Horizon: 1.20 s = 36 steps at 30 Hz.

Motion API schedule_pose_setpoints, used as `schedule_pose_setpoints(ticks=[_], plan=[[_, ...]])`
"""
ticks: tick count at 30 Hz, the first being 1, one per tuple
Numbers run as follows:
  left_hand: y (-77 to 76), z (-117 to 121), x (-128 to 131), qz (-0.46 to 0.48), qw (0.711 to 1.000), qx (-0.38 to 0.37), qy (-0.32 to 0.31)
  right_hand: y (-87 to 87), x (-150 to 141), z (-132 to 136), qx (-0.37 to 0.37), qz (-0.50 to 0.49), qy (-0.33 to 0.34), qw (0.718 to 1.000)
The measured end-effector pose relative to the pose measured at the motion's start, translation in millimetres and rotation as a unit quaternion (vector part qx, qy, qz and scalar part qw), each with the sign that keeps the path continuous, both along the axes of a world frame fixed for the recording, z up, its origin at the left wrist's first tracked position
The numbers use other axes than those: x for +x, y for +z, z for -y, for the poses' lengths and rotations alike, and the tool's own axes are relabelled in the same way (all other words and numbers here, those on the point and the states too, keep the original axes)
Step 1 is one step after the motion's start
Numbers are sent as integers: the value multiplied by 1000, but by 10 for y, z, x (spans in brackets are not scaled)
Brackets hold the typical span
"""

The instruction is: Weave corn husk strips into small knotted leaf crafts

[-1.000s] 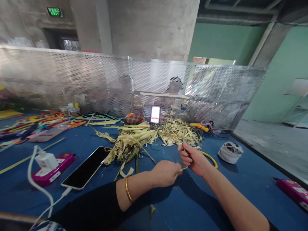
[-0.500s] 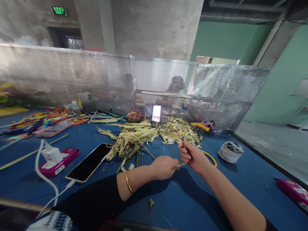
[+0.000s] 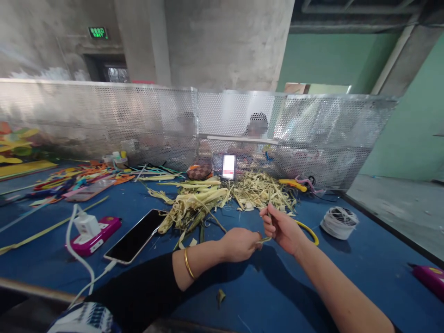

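My left hand [image 3: 241, 244], a gold bangle on its wrist, pinches a thin greenish husk strip [image 3: 265, 239] over the blue table. My right hand [image 3: 280, 227] is closed on the same strip close by, and a narrow end of it sticks up above the fingers. Just beyond my left hand lies a bundle of pale corn husks [image 3: 197, 201]. Behind my right hand is a heap of shredded husk scraps [image 3: 260, 189]. A small husk scrap [image 3: 221, 296] rests on the table in front of my left forearm.
A black-screened phone [image 3: 137, 238] and a magenta power strip [image 3: 95, 236] with a white cable lie left. A white twine spool [image 3: 339, 223] and a yellow curved tool handle [image 3: 308, 231] are right. A lit phone [image 3: 228, 167] stands before the perforated metal screen [image 3: 138, 111]; people sit behind it.
The view has shifted slightly, so the surroundings appear a little lower and further right. Both hands keep nearly the same pose on the husk strip.
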State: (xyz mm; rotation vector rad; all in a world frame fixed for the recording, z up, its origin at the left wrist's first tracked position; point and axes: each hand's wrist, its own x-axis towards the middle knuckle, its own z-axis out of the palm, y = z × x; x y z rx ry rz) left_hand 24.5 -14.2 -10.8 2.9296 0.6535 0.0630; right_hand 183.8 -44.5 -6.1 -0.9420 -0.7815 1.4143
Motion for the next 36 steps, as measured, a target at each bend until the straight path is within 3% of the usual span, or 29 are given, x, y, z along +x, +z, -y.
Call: schedule_pose_setpoints(ticks=[6,11,19,21,23,29,31,34,36], plan=[[-2,-8,-7,17,999,-28,-5,26,-34,20,4,-1,-12,1000],[2,-43,-4,101,980,-170,10,63,-34,17,1,-32,-41,999],[-225,-126,87,254,852,-452,75,23,-81,10,18,-29,-56,998],[-268,-129,107,274,817,-502,80,10,-113,12,26,-27,-66,997],[-282,-120,112,274,806,-520,69,-1,-147,11,33,-24,-80,996],[-99,-56,13,180,889,-419,34,30,-165,8,76,68,-155,983],[29,-57,-42,223,924,-307,55,52,-137,11,90,140,-158,973],[205,-101,-125,353,917,-118,145,42,-111,9,93,258,-120,954],[273,-153,-174,369,917,-19,149,5,-119,6,89,295,-82,948]])
